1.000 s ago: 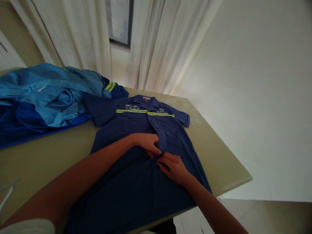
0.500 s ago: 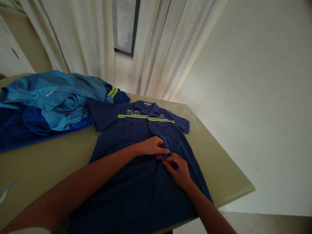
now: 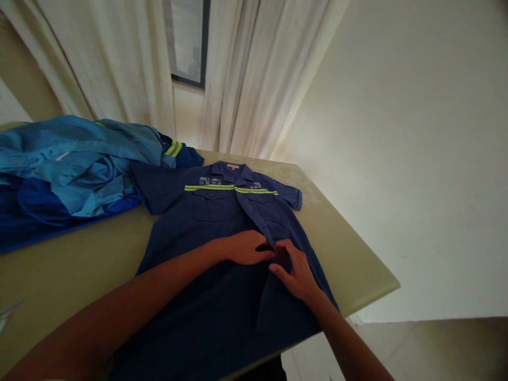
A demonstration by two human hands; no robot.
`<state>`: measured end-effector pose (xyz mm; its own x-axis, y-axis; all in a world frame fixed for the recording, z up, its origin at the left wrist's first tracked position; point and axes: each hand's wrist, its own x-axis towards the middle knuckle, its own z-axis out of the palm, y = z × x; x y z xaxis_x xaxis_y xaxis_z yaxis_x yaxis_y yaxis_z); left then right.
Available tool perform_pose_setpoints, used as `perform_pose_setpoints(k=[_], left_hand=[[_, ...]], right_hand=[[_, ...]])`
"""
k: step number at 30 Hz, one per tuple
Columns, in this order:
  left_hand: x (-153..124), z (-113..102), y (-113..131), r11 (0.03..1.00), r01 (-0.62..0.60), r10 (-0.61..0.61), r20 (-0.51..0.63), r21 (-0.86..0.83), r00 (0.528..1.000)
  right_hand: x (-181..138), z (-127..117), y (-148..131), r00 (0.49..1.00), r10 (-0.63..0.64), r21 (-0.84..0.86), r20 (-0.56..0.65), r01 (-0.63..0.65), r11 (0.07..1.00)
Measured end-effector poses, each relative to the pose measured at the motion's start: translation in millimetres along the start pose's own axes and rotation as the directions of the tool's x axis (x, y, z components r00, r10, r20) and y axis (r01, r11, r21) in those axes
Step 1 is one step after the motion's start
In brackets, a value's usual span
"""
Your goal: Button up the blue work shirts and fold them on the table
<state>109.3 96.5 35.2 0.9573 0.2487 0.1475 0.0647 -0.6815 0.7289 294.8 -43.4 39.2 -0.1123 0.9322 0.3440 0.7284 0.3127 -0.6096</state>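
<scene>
A dark blue short-sleeved work shirt point(image 3: 214, 227) with a yellow-and-grey stripe across the chest lies face up, its collar pointing away from me. My left hand point(image 3: 249, 247) pinches the edge of the shirt's front opening, thumb stretched along the fabric. Just to the right, my right hand point(image 3: 294, 270) is at the same opening, its fingers curled round the cloth edge and the thumb a little apart from them. The two hands nearly meet at the placket. Whatever button lies between the fingertips is hidden.
Light and dark blue clothing point(image 3: 91, 169) lies heaped on the left of the table point(image 3: 349, 264). Cream curtains point(image 3: 130, 69) and a window point(image 3: 186, 39) stand behind it, with a white wall point(image 3: 416, 159) on the right. A small white object point(image 3: 8, 315) shows at the left edge.
My right hand has risen slightly to the left hand's fingertips, and its fingers have gone round the shirt's edge. The left hand has turned flatter. The view has shifted a little.
</scene>
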Motion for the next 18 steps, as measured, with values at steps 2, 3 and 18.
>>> perform_pose_setpoints(k=[2,3,18], left_hand=[[1,13,8,0.984,0.013,0.000,-0.068,0.180,0.998],[1,20,11,0.970,0.033,-0.005,-0.114,0.240,0.993],[-8,50,4,0.836,0.092,-0.001,-0.165,0.542,0.986]], right_hand=[[-13,-1,-10,0.998,0.049,-0.068,0.025,-0.047,0.997],[-21,0,-14,0.996,0.078,-0.107,0.031,-0.075,0.991],[-71,22,-47,0.981,0.141,-0.242,0.131,-0.107,0.964]])
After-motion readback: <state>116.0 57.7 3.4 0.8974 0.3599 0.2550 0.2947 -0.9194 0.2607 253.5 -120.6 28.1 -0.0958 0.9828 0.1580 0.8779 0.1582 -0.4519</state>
